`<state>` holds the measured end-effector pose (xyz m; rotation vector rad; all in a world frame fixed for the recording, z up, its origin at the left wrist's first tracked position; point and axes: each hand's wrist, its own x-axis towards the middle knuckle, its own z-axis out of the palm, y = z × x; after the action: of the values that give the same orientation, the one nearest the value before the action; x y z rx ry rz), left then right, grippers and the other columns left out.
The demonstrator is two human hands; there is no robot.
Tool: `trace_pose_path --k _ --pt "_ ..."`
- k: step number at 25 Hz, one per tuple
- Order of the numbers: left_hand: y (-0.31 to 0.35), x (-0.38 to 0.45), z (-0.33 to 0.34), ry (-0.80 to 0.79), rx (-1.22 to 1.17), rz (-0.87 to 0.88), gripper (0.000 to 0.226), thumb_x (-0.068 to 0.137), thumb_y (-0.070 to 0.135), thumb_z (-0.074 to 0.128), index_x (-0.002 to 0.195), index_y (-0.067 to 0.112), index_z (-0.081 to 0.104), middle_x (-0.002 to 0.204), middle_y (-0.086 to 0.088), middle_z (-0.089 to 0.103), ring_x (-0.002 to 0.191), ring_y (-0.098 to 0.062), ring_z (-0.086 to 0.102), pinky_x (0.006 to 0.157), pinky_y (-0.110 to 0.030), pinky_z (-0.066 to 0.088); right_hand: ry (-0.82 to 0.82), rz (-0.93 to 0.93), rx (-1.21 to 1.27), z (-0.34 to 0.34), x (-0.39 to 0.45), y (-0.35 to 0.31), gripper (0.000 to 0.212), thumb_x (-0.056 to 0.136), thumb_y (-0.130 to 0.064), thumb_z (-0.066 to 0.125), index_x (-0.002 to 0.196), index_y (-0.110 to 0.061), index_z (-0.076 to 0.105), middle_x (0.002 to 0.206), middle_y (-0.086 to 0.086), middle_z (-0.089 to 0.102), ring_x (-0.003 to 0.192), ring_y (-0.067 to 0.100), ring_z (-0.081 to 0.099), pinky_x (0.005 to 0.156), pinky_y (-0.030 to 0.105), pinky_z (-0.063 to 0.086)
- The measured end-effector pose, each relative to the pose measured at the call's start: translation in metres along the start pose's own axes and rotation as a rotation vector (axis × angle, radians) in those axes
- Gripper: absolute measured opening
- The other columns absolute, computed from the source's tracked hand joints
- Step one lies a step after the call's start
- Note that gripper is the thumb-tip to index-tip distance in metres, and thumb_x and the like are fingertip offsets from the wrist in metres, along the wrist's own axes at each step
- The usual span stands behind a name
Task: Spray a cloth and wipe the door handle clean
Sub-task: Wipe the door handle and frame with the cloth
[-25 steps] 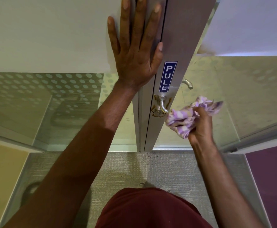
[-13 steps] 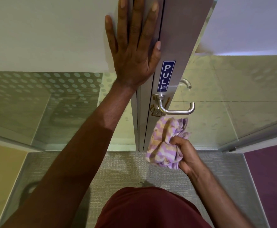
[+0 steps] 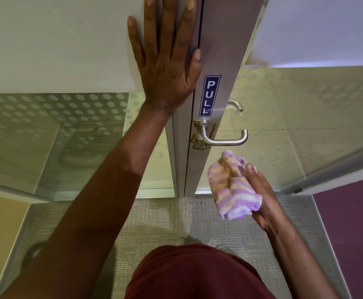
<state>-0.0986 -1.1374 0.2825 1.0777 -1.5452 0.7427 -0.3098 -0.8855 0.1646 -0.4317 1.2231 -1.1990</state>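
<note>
My left hand (image 3: 167,67), fingertips cut off, lies flat and spread on the door (image 3: 221,50). My right hand (image 3: 262,199) cups a bunched striped cloth (image 3: 232,186) below the curved metal handle (image 3: 223,138), seemingly apart.

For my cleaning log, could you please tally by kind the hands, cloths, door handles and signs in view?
Bare hands: 2, left hand and right hand
Purple-and-yellow striped cloth: 1
Silver metal lever handles: 2, near and far
Blue PULL sign: 1
Total: 6
</note>
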Motion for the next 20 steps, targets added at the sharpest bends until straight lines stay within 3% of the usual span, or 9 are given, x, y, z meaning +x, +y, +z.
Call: trace_pose_path --k 3,5,7,9,12,14,16,18,20 --pt "0.0 0.0 0.0 0.002 0.0 0.002 0.052 0.105 0.038 0.054 0.15 0.013 0.045 0.146 -0.031 0.059 0.141 -0.046 0.032 0.131 -0.047 -0.008 -0.042 -0.008 -0.086 -0.009 -0.006 -0.011 0.046 0.084 -0.01 0.075 0.13 -0.014 0.068 0.121 0.015 0.075 0.091 0.022 0.075 0.068 0.032 0.062" --pt "0.0 0.0 -0.001 -0.003 0.004 -0.002 0.052 0.106 0.038 0.054 0.15 0.013 0.043 0.147 -0.031 0.059 0.141 -0.046 0.031 0.131 -0.048 -0.008 0.012 -0.032 -0.142 -0.014 -0.01 -0.019 0.054 0.085 -0.002 0.073 0.136 -0.018 0.064 0.123 0.013 0.075 0.094 0.024 0.077 0.066 0.035 0.062" --pt "0.0 0.0 0.0 -0.008 0.003 -0.004 0.052 0.106 0.038 0.054 0.151 0.013 0.044 0.147 -0.03 0.058 0.142 -0.046 0.031 0.13 -0.049 -0.008 0.226 -0.155 -0.291 -0.014 -0.016 -0.033 0.064 0.09 -0.002 0.072 0.144 -0.031 0.051 0.125 0.006 0.072 0.092 0.022 0.075 0.059 0.036 0.06" --pt "0.0 0.0 0.0 -0.006 0.002 -0.006 0.052 0.106 0.038 0.054 0.15 0.012 0.045 0.147 -0.03 0.058 0.142 -0.046 0.031 0.13 -0.05 -0.007 0.477 -0.374 -0.591 -0.013 -0.021 -0.048 0.068 0.091 -0.009 0.072 0.143 -0.037 0.038 0.135 -0.002 0.062 0.097 0.018 0.071 0.073 0.042 0.059" --pt "0.0 0.001 -0.001 -0.005 0.008 -0.008 0.053 0.105 0.038 0.055 0.151 0.013 0.045 0.148 -0.03 0.058 0.143 -0.046 0.031 0.13 -0.049 -0.007 0.648 -0.667 -1.041 0.002 -0.017 -0.066 0.046 0.088 -0.018 0.059 0.128 -0.033 0.044 0.122 -0.018 0.064 0.073 0.01 0.064 0.078 0.032 0.045" --pt "0.0 0.001 -0.002 -0.001 0.007 -0.009 0.053 0.105 0.038 0.055 0.151 0.013 0.045 0.149 -0.03 0.057 0.143 -0.046 0.031 0.13 -0.048 -0.007 0.644 -0.688 -1.018 0.021 0.003 -0.074 0.03 0.087 -0.02 0.055 0.115 -0.032 0.053 0.104 -0.019 0.065 0.072 0.007 0.063 0.074 0.027 0.041" --pt "0.001 0.001 -0.004 -0.008 0.009 -0.015 0.053 0.105 0.037 0.056 0.151 0.011 0.046 0.149 -0.03 0.057 0.143 -0.046 0.031 0.13 -0.048 -0.007 0.555 -0.58 -0.78 0.041 0.029 -0.076 0.02 0.094 -0.027 0.059 0.113 -0.027 0.053 0.1 -0.015 0.062 0.083 0.007 0.065 0.071 0.024 0.044" --pt "0.001 0.002 -0.005 -0.01 0.017 -0.016 0.053 0.104 0.036 0.058 0.15 0.009 0.051 0.149 -0.03 0.058 0.143 -0.046 0.031 0.13 -0.048 -0.006 0.433 -0.552 -0.564 0.059 0.049 -0.067 0.029 0.098 -0.033 0.059 0.119 -0.02 0.044 0.108 -0.008 0.056 0.087 -0.014 0.06 0.068 0.007 0.044" --pt "0.0 0.002 -0.005 -0.002 0.033 -0.019 0.052 0.103 0.036 0.06 0.147 0.007 0.056 0.147 -0.031 0.059 0.141 -0.046 0.032 0.13 -0.047 -0.007 0.374 -0.687 -0.635 0.071 0.055 -0.052 0.043 0.098 -0.036 0.06 0.129 -0.016 0.038 0.123 -0.002 0.049 0.098 -0.019 0.056 0.074 0.002 0.044"
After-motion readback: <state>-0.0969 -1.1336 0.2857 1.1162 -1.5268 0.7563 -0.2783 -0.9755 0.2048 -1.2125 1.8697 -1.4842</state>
